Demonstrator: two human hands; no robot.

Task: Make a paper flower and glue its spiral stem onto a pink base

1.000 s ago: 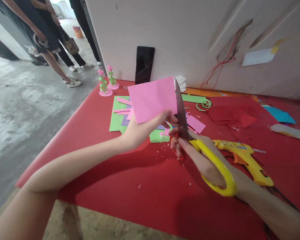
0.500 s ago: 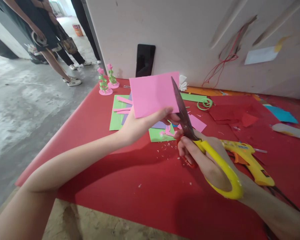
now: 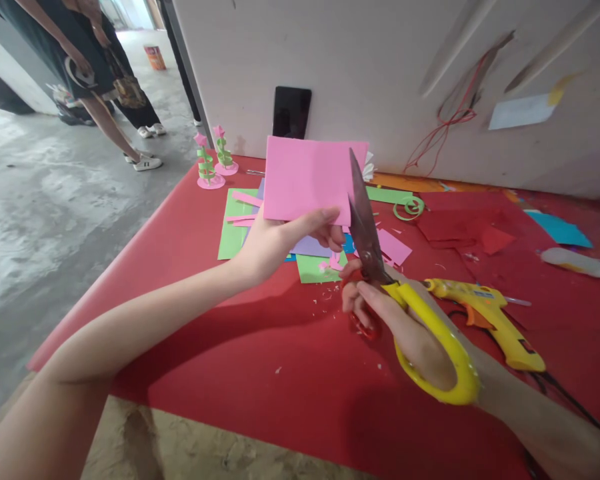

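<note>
My left hand [image 3: 290, 243] pinches a pink sheet of craft paper [image 3: 307, 177] by its lower edge, thumb in front and fingers behind. In my right hand [image 3: 380, 307] are large scissors [image 3: 365, 220] with one yellow handle loop and one red. Their blades are parted at the sheet's right edge, one in front of it and the lower one near its bottom right corner. Beneath the sheet lie green sheets [image 3: 321, 270], a purple sheet [image 3: 310, 247] and pink strips [image 3: 247, 199], partly hidden by my left hand.
Two small pink and green paper ornaments [image 3: 206, 167] stand at the far left corner. A black phone [image 3: 293, 112] leans on the wall. A yellow glue gun [image 3: 500, 327] lies right of my right hand, below a coiled green strip [image 3: 409, 208]. People [image 3: 95, 73] stand beyond the table.
The pink sheet has tilted and shifted slightly right and up in my left hand. The scissors have moved a little left and their blades are now parted at its edge.
</note>
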